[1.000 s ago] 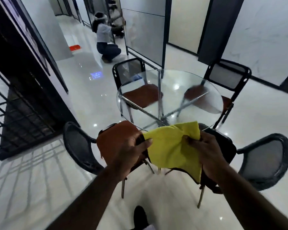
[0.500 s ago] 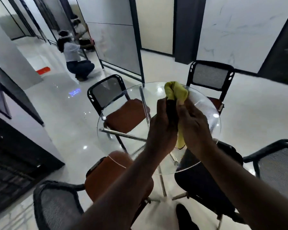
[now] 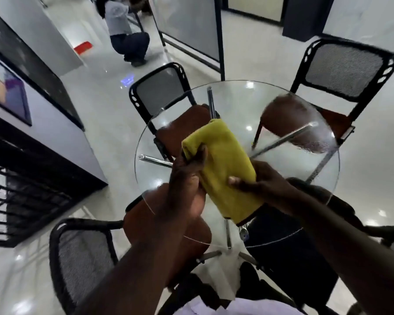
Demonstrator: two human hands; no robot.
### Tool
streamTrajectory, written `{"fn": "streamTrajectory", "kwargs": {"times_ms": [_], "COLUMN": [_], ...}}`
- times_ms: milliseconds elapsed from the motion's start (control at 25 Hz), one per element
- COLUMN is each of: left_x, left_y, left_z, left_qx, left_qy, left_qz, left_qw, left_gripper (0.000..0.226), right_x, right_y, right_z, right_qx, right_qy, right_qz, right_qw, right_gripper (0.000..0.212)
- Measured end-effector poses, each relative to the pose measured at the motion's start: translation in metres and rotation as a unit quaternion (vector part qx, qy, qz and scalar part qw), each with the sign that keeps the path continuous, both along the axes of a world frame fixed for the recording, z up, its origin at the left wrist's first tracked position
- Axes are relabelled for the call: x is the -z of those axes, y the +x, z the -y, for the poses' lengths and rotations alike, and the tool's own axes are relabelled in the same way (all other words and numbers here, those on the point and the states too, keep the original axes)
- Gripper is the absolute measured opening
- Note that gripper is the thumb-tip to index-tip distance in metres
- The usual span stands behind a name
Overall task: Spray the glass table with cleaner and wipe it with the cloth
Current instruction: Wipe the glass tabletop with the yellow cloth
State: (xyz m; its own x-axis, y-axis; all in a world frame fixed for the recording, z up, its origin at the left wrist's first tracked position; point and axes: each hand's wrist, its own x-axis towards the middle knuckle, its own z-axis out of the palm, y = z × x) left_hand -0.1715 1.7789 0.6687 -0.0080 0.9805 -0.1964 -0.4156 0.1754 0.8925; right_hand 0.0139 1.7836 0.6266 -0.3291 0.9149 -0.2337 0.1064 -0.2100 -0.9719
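A yellow cloth (image 3: 223,169), folded into a long pad, hangs over the round glass table (image 3: 241,103). My left hand (image 3: 187,176) grips the cloth's upper left edge. The cloth's right side is held between thumb and fingers of my right hand (image 3: 262,183). A patch of wet droplets (image 3: 314,142) lies on the glass at the far right. No spray bottle is in view.
Four black mesh chairs with brown seats ring the table: back left (image 3: 159,92), back right (image 3: 344,71), front left (image 3: 77,258), and a right one (image 3: 387,233) at the frame edge. A person (image 3: 125,30) crouches on the floor beyond. A dark railing (image 3: 14,201) stands at left.
I have stepped closer and now look down on the table. The cloth went from bunched between both hands to a folded pad spread between them, lower over the glass.
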Motion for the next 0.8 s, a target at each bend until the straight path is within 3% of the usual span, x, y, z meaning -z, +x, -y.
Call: {"fn": "streamTrajectory", "kwargs": {"times_ms": [80,160,280,400,480,560,640,720,800], "left_x": [0.035,0.080,0.142,0.200,0.225,0.238,0.243,0.243,0.243], "left_y": [-0.029,-0.055,-0.083,-0.101,-0.114,-0.131,-0.155,-0.182,-0.204], "left_z": [0.003,0.014,0.043,0.042,0.034,0.026,0.020,0.018,0.021], "left_qx": [-0.057,-0.100,-0.099,-0.127,-0.139,-0.142,-0.142,-0.156,-0.144], "left_qy": [-0.045,-0.107,-0.244,-0.323,-0.351,-0.353,-0.372,-0.372,-0.358], "left_qz": [-0.047,-0.138,-0.140,-0.160,-0.195,-0.274,-0.376,-0.419,-0.426], "left_qw": [0.996,0.980,0.955,0.924,0.905,0.883,0.837,0.814,0.818], "left_gripper": [0.021,0.006,0.012,0.008,0.008,0.019,0.043,0.048,0.039], "right_x": [0.037,0.078,0.118,0.140,0.157,0.182,0.207,0.235,0.252], "right_y": [-0.018,-0.035,-0.049,-0.071,-0.091,-0.118,-0.144,-0.166,-0.182], "right_z": [0.001,0.001,0.012,-0.003,-0.011,-0.014,-0.013,-0.011,-0.007], "right_qx": [-0.030,-0.052,-0.163,-0.234,-0.255,-0.230,-0.247,-0.326,-0.355], "right_qy": [-0.032,-0.025,-0.028,0.002,0.085,0.193,0.298,0.392,0.408], "right_qz": [0.023,0.144,0.362,0.463,0.539,0.538,0.474,0.442,0.454], "right_qw": [0.999,0.988,0.917,0.855,0.798,0.788,0.791,0.738,0.708], "right_gripper": [0.036,0.051,0.053,0.062,0.068,0.075,0.080,0.073,0.075]}}
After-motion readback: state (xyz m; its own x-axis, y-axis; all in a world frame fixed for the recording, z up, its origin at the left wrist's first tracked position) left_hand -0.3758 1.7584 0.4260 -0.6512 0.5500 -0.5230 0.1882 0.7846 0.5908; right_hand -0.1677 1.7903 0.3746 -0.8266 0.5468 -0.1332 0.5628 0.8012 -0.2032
